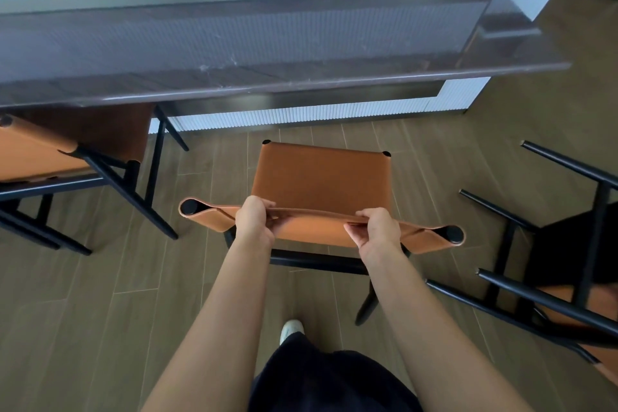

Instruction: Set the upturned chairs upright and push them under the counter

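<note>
floor (100, 311): brown wood-grain planks fill the lower view from 8 to 4 o'clock.
counter (267, 53): a dark polished stone top spans the upper view from 9 to 2 o'clock. A white fluted panel (301, 117) stands below its near edge.
left chair (33, 154): at 9 o'clock, upright, with tan leather and a black frame, its seat partly beneath the counter's edge.
left hand (254, 222): just left of centre, gripping the top edge of the middle chair (321, 177) backrest (214, 216). The fingers are curled over the far side and the thumb lies on the near face.
shoe (291, 331): pale, at 6 o'clock on the floor, near the middle chair's rear leg, with dark trousers below it.
middle chair: at centre, upright on the floor, its tan seat toward 12 o'clock. Its front edge is short of the counter, not under it.
right hand: (376, 227) just right of centre, gripping the same backrest edge. The fingers are wrapped over the top and the thumb is on the near side.
right chair (595, 234): at 4 o'clock, tipped over on the floor, its black legs pointing toward 10 o'clock, apart from the middle chair.
</note>
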Demonstrator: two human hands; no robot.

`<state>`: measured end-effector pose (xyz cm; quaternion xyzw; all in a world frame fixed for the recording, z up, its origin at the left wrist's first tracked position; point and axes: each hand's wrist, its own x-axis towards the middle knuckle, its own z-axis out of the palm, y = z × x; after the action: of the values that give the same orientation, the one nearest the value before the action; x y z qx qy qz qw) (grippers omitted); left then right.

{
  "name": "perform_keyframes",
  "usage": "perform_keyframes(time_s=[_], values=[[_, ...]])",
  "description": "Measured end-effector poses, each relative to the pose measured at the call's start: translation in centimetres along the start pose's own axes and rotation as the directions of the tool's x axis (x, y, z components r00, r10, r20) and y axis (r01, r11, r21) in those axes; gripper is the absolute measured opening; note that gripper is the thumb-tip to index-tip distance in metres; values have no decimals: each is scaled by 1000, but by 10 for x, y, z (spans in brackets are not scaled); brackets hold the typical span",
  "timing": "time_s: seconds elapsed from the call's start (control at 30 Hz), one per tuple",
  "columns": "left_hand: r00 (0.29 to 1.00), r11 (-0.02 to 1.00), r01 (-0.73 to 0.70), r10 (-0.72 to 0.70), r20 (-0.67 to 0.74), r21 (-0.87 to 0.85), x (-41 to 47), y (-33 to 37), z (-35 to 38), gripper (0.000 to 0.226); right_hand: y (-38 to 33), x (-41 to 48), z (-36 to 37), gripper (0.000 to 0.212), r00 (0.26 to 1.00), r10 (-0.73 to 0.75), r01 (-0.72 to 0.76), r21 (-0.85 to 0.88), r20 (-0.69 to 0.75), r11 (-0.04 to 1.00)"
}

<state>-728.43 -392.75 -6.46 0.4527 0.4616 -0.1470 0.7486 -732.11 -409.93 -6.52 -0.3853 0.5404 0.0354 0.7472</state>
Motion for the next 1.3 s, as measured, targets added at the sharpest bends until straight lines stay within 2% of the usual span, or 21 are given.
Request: perform_keyframes(time_s=[0.1,0.2,0.3,0.5,0.6,0.7,0.8,0.9,1.03,1.2,1.3], values=[[999,1000,-6,6,36,5,5,19,16,30,-17,2,17,21,1000,-25,24,105,9,994],[998,1000,-11,11,65,5,9,34,29,19,-30,5,32,24,997,-69,62,191,30,980],[994,1000,-26,26,104,7,14,51,43,13,-45,8,47,39,995,-86,73,237,45,969],[984,998,-64,63,164,2,22,80,71,12,-72,14,75,48,989,-129,101,294,78,951],[985,997,-76,73,159,12,24,90,83,11,-82,17,85,46,988,-139,117,276,64,954],[989,997,-61,55,135,41,28,103,99,13,-95,22,97,25,985,-156,132,253,78,958],[998,995,-5,-2,62,104,31,120,117,13,-112,32,107,17,989,-108,92,144,105,985],[999,986,49,-52,16,162,33,133,132,17,-133,44,118,15,991,-34,29,39,129,999],[999,984,32,-36,23,175,39,148,151,21,-154,52,138,10,993,15,-11,-39,115,999],[999,996,-4,0,42,89,40,155,164,23,-166,53,150,10,993,-18,23,-45,118,999],[999,995,-2,-2,39,95,41,159,167,20,-170,53,151,12,994,-24,30,-57,110,998]])
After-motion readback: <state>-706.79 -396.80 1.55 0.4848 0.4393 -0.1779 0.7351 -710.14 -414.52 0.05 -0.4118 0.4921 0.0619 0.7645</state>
